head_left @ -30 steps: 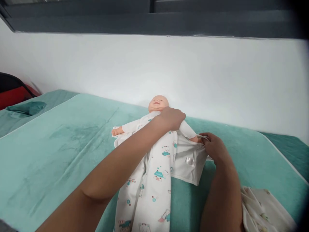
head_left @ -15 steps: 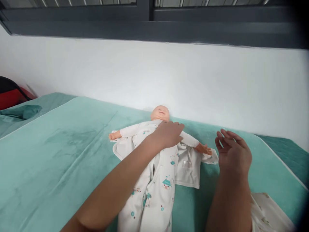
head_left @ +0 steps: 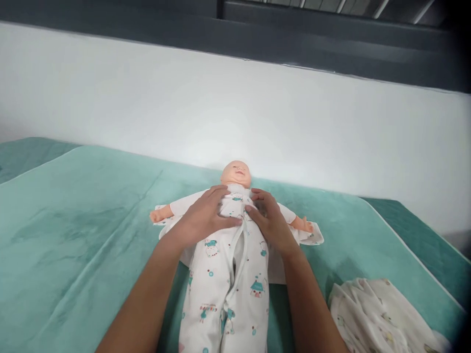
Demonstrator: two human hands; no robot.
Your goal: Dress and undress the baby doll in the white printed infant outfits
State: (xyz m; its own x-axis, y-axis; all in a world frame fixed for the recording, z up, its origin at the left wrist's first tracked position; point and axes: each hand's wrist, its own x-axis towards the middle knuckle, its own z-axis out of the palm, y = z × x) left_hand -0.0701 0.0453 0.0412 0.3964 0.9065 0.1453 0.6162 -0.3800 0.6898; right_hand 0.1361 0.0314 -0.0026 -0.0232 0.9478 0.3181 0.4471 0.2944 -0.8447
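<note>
A baby doll point(head_left: 236, 173) lies on its back with its head toward the wall and both arms spread out. Printed white baby pants point(head_left: 209, 264) cover its legs and reach up over its chest, with a gap along the crotch. Under the doll a white baby jacket point(head_left: 276, 270) lies spread, its sleeves beneath the doll's arms. My left hand point(head_left: 206, 214) rests on the left side of the chest, thumb stretched inward and fingers apart. On the right side of the chest lies my right hand point(head_left: 270, 218), also with fingers apart. Neither hand visibly grips the cloth.
A teal padded mat point(head_left: 91, 245) covers the surface beneath the doll. A crumpled white printed cloth point(head_left: 379, 314) lies at the lower right, beside my right forearm. Behind the doll's head rises a white wall point(head_left: 221, 108), with a dark window frame point(head_left: 294, 44) above it.
My right hand has moved left from above the mat onto the doll's chest. My left hand has shifted from the chest's middle to its left side. The view has turned slightly.
</note>
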